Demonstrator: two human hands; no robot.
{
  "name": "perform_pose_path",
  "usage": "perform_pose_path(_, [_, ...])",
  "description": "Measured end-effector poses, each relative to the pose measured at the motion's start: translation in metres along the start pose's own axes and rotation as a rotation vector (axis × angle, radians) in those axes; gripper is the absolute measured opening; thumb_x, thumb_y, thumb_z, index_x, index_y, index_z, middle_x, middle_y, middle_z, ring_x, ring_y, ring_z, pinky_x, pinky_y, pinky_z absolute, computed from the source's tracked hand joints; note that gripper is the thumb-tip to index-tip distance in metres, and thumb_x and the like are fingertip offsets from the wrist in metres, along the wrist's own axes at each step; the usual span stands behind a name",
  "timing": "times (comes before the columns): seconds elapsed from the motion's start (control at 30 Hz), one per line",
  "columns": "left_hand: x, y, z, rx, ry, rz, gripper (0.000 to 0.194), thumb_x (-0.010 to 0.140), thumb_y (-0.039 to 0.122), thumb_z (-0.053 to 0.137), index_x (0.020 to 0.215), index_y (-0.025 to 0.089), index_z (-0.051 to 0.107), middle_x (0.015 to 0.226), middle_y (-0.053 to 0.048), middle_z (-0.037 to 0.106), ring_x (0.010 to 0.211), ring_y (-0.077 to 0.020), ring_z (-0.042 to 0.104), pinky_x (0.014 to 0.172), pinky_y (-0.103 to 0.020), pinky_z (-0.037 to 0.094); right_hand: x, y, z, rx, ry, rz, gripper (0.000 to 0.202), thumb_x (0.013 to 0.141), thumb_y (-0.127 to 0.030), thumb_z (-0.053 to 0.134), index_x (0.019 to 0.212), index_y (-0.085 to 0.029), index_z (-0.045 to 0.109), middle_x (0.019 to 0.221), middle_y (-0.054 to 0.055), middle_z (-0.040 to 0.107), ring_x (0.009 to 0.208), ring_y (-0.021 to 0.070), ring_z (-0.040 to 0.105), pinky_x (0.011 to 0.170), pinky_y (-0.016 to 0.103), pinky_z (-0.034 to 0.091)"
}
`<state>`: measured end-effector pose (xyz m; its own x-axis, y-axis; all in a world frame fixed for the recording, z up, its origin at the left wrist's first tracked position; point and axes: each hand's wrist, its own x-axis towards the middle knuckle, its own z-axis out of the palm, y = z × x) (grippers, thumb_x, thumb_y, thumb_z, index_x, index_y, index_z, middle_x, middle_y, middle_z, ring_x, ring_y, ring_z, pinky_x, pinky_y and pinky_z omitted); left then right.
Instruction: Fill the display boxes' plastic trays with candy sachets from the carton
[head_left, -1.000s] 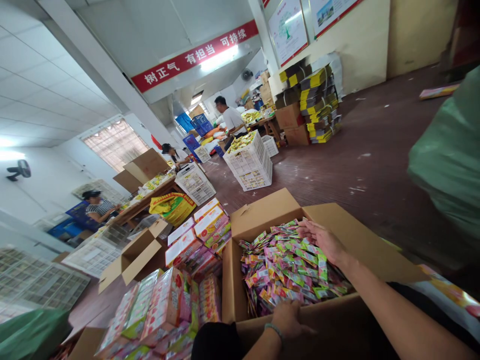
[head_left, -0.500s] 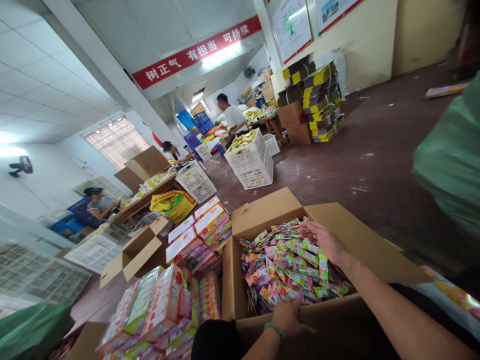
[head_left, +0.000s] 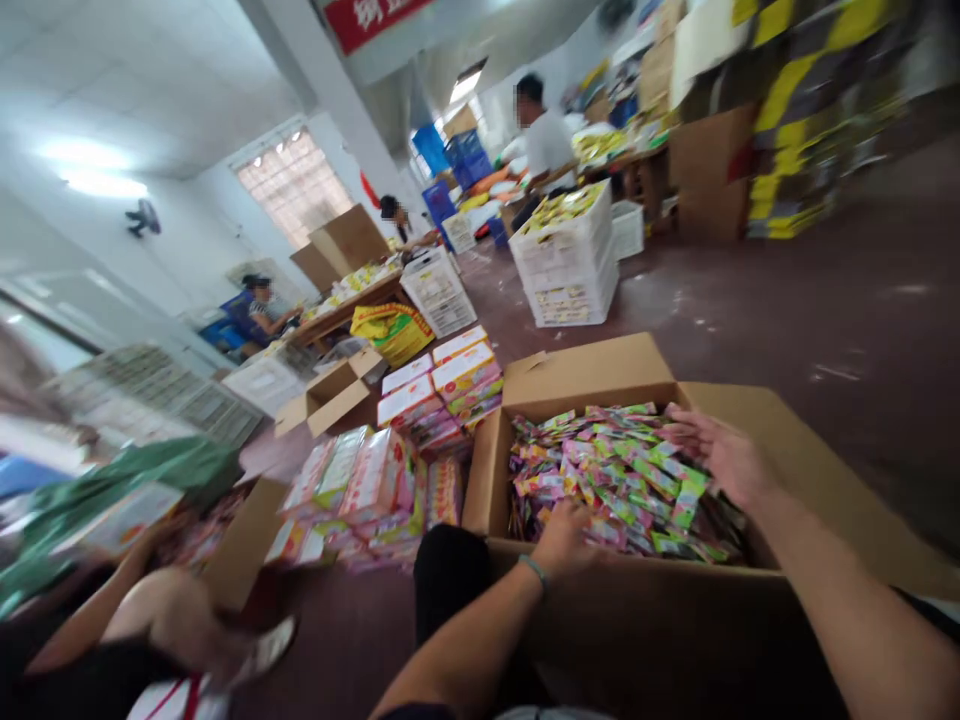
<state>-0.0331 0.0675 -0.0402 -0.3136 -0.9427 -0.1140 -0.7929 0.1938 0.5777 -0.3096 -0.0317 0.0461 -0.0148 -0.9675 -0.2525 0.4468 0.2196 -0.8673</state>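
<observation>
An open cardboard box (head_left: 487, 480) stands in front of me, filled with a heap of small pink and green printed sachets (head_left: 600, 470). My left hand (head_left: 566, 540), with a band at its wrist, reaches over the near edge and lies against the sachets there. Its fingers look apart, though blurred. My right hand (head_left: 724, 455) is at the right side of the heap, fingers stretched toward the sachets with nothing visible in them.
Stacked printed cartons (head_left: 375, 480) stand left of the box. A co-worker's arm (head_left: 112, 590) reaches beside another open box (head_left: 247, 545) at lower left. White crates (head_left: 566, 270) stand farther back; people sit at tables there.
My view has swung left and down, bringing the co-worker at lower left into sight. My left hand has shifted from the box's near edge farther over the sachets. The right hand stays at the heap's right side.
</observation>
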Motion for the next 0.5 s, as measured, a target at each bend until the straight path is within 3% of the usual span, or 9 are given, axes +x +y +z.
perform_pose_path(0.07, [-0.005, -0.005, -0.041, 0.026, 0.231, -0.023, 0.055, 0.087, 0.045, 0.072, 0.135, 0.019, 0.064, 0.132, -0.015, 0.058, 0.128, -0.0317, 0.051, 0.116, -0.046, 0.040, 0.002, 0.002, -0.003, 0.001, 0.025, 0.008, 0.028, 0.070, -0.039, 0.070, 0.089, -0.018, 0.074, 0.086, 0.009, 0.072, 0.080, 0.0196, 0.064, 0.064, 0.023, 0.048])
perform_pose_path(0.13, [-0.013, -0.020, -0.096, 0.138, 0.440, -0.114, 0.051, 0.088, 0.040, 0.072, 0.133, 0.019, 0.063, 0.140, -0.016, 0.053, 0.133, -0.0327, 0.047, 0.118, -0.048, 0.036, 0.006, 0.003, -0.004, -0.005, 0.045, 0.034, 0.023, 0.075, -0.034, 0.066, 0.089, -0.018, 0.075, 0.087, 0.010, 0.072, 0.080, 0.0195, 0.065, 0.065, 0.023, 0.049])
perform_pose_path(0.23, [-0.037, -0.059, -0.188, 0.354, 0.726, -0.475, 0.060, 0.088, 0.045, 0.072, 0.138, 0.016, 0.057, 0.151, -0.019, 0.042, 0.143, -0.0365, 0.034, 0.122, -0.049, 0.026, 0.008, 0.005, -0.003, -0.028, 0.036, 0.104, 0.019, 0.083, -0.027, 0.060, 0.088, -0.017, 0.075, 0.091, 0.011, 0.072, 0.081, 0.0189, 0.066, 0.066, 0.024, 0.049])
perform_pose_path(0.33, [-0.071, -0.106, -0.261, 0.412, 0.771, -0.891, 0.089, 0.084, 0.066, 0.070, 0.150, 0.012, 0.043, 0.160, -0.023, 0.029, 0.148, -0.0450, 0.022, 0.121, -0.055, 0.021, 0.009, 0.010, -0.001, -0.048, 0.035, 0.107, 0.022, 0.089, -0.024, 0.056, 0.088, -0.017, 0.077, 0.093, 0.013, 0.072, 0.082, 0.0188, 0.066, 0.069, 0.025, 0.049])
perform_pose_path(0.4, [-0.093, -0.136, -0.285, 0.325, 0.693, -1.114, 0.102, 0.080, 0.072, 0.070, 0.152, 0.007, 0.037, 0.160, -0.028, 0.027, 0.146, -0.0478, 0.023, 0.117, -0.056, 0.024, 0.010, 0.013, 0.000, -0.068, 0.045, 0.098, 0.023, 0.090, -0.024, 0.055, 0.087, -0.018, 0.077, 0.092, 0.013, 0.071, 0.082, 0.0194, 0.066, 0.071, 0.026, 0.049])
perform_pose_path(0.5, [-0.113, -0.168, -0.285, 0.237, 0.583, -1.188, 0.103, 0.077, 0.070, 0.075, 0.145, 0.001, 0.037, 0.152, -0.031, 0.038, 0.142, -0.0464, 0.030, 0.113, -0.055, 0.028, 0.014, 0.017, 0.002, -0.092, 0.054, 0.124, 0.024, 0.089, -0.023, 0.055, 0.085, -0.019, 0.078, 0.091, 0.013, 0.071, 0.083, 0.0199, 0.065, 0.072, 0.027, 0.048])
